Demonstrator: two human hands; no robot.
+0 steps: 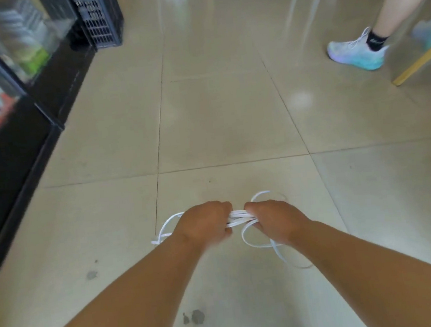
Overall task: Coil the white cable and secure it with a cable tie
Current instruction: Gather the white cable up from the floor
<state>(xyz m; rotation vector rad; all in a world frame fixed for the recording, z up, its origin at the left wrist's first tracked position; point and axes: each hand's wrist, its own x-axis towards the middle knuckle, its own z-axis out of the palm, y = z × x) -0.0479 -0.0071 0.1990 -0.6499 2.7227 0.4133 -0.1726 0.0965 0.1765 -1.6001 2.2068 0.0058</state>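
White cable (pixel 238 218) low in the frame's centre, bunched into several flat strands, loops spilling left and right. Light, limp, likely springy and slippery; best pinched at the gathered middle. Left hand (pixel 206 224) and right hand (pixel 276 221) each fisted around the bundle, nearly touching. No cable tie visible. Tiled floor (pixel 225 119) below; someone's shoe (pixel 357 52) upper right.
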